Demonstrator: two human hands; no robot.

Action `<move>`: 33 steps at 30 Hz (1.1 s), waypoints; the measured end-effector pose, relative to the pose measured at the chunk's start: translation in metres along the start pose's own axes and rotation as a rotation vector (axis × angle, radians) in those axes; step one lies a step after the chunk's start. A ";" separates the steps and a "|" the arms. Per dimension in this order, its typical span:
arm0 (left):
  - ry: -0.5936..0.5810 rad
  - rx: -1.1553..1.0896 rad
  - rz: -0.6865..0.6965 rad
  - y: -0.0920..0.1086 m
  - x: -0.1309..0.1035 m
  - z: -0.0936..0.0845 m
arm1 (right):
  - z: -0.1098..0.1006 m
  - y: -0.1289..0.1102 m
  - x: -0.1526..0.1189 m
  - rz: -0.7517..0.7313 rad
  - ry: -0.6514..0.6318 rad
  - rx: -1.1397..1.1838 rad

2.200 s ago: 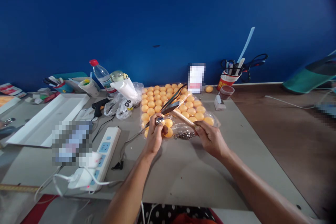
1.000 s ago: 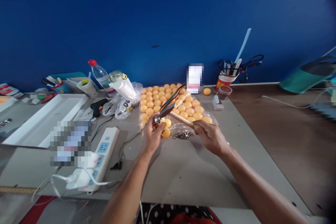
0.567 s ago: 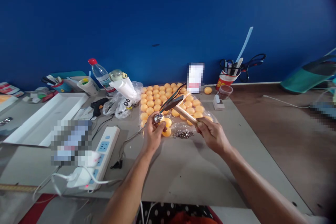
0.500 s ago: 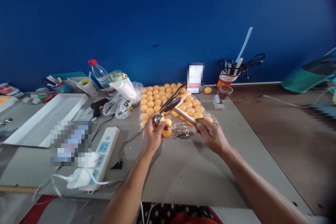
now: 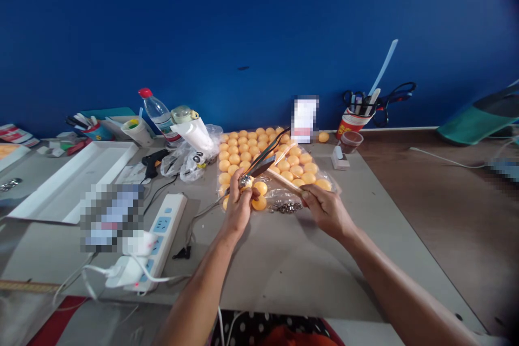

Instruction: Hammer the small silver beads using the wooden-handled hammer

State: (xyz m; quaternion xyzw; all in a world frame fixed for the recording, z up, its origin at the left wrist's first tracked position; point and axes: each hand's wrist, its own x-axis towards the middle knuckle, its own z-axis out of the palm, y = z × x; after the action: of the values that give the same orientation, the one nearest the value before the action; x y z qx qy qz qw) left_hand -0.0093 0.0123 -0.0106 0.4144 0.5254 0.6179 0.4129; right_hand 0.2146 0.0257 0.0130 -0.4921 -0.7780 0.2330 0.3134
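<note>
The left hand is curled around a shiny round thing. The right hand is closed tight on the wooden handle of a hammer, and the dark hammer head is right by the shiny round thing. Both are over the gray bench. Orange balls in clear plastic lie toward its back edge, by a blue wall. Black letters on a plastic bag and yellow marks on a red cup are too small to read.
</note>
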 end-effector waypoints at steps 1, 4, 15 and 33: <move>-0.006 0.012 0.001 -0.001 0.000 0.000 | 0.000 0.000 0.000 -0.001 0.001 0.000; -0.016 0.016 -0.004 0.000 0.000 -0.001 | 0.000 -0.001 -0.001 -0.007 0.004 0.001; -0.058 -0.037 -0.042 0.007 -0.002 0.002 | 0.000 -0.003 -0.001 -0.019 0.012 -0.007; -0.074 -0.005 -0.006 0.009 -0.004 0.002 | -0.001 -0.005 -0.002 -0.045 0.012 -0.014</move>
State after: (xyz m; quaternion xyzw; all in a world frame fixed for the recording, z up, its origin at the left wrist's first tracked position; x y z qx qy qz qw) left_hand -0.0067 0.0083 -0.0014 0.4344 0.5095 0.6020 0.4351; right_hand 0.2128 0.0222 0.0161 -0.4780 -0.7886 0.2175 0.3199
